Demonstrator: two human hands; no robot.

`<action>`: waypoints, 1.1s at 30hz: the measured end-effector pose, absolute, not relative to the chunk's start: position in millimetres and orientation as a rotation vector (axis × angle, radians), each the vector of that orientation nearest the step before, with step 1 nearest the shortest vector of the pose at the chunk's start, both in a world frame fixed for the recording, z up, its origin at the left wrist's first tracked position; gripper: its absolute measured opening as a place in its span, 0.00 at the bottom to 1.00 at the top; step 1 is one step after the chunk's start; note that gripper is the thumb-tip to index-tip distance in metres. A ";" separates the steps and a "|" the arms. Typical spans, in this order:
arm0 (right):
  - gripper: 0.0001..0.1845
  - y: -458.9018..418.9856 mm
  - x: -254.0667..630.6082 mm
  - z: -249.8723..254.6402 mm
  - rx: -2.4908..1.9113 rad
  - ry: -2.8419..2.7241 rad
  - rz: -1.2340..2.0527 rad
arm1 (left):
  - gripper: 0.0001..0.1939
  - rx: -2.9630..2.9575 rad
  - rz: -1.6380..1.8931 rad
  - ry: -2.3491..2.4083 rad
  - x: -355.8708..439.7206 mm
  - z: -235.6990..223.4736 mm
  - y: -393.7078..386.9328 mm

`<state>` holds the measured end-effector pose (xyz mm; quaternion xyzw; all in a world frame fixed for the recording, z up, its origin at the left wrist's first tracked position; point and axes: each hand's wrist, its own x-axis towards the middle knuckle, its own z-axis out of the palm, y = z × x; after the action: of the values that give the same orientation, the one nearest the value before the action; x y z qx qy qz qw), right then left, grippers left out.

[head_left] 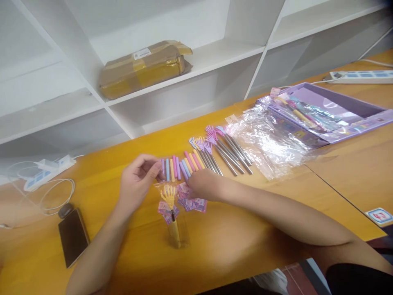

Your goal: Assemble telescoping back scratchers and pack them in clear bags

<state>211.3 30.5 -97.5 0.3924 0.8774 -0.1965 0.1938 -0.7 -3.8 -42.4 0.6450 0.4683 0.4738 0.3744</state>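
On a glossy orange-yellow wooden surface [245, 241], before white shelving [184, 88], slim pastel cylindrical tubes [176, 168] lie in a side-by-side row, long axes running roughly away from the person, the right-hand ones' far ends slanting left. The left hand [139, 178], fingers curled, is at the row's left end; the right hand [204, 184], fingers bent down, is at the right group's near ends; blur hides whether either grips one. Nearer, a yellow claw-headed stick [174, 231] in clear film points its claw away
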 end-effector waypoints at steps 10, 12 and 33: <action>0.16 31.8 214.1 -76.9 1.039 2.439 -0.589 | 0.11 1.640 1.318 1.058 -2.7 -45.9 -2.1; 0.15 31.8 222.1 -74.8 1.015 2.491 -0.605 | 0.03 1.687 1.292 1.047 -4.5 -45.6 -2.3; 0.06 24.9 250.3 -41.4 1.193 3.703 -1.221 | 0.20 1.332 1.036 0.787 -5.7 -39.2 -8.5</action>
<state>250.3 24.9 -41.4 0.2611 0.8105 -0.2673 -0.4510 -5.7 -8.5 -39.2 0.5739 0.3391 0.4465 0.5969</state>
